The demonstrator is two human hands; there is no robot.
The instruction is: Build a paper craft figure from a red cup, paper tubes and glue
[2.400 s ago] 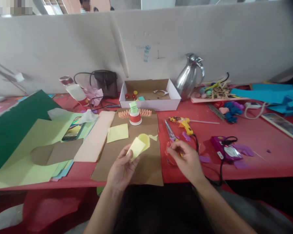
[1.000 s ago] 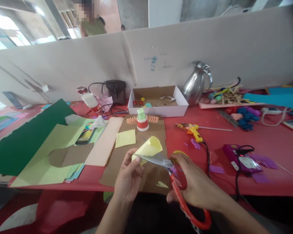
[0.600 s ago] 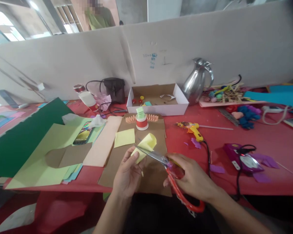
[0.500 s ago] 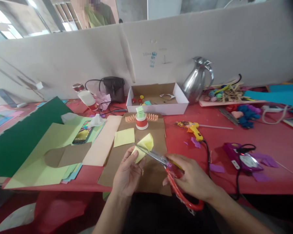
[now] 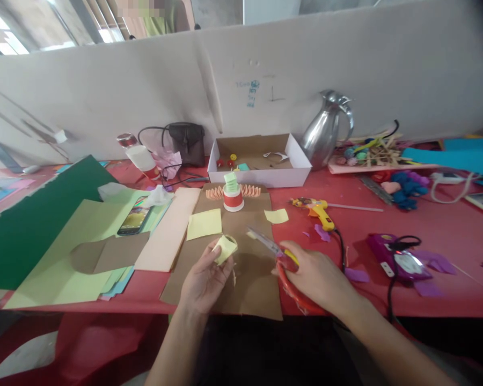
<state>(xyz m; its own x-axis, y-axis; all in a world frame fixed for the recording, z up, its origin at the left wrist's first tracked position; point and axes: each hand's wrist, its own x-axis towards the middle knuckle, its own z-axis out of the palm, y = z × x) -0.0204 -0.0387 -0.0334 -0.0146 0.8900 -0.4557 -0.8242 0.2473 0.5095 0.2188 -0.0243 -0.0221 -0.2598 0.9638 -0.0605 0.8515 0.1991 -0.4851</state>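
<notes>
My left hand (image 5: pixel 207 279) pinches a small folded piece of yellow paper (image 5: pixel 226 249) above the brown cardboard (image 5: pixel 249 284). In my right hand (image 5: pixel 316 273) are scissors (image 5: pixel 265 244) with red and yellow handles, their blades pointing left and clear of the held paper. A yellow paper square (image 5: pixel 204 224) lies on the cardboard to the left, and a smaller yellow offcut (image 5: pixel 277 216) rests at its right edge. Farther back stands a red and white paper cup (image 5: pixel 233 199) with pleated orange strips at its sides and a folded green strip on top.
A yellow glue gun (image 5: pixel 322 214) lies to the right, its cord running past my right arm. Behind are a white open box (image 5: pixel 261 178) and a metal jug (image 5: pixel 326 131). Coloured sheets and a phone (image 5: pixel 136 215) lie left; a purple device (image 5: pixel 398 260) sits right.
The scissors have drawn back to the right, away from the paper. A cut yellow piece now lies on the cardboard's right edge, and the piece in my left hand is smaller.
</notes>
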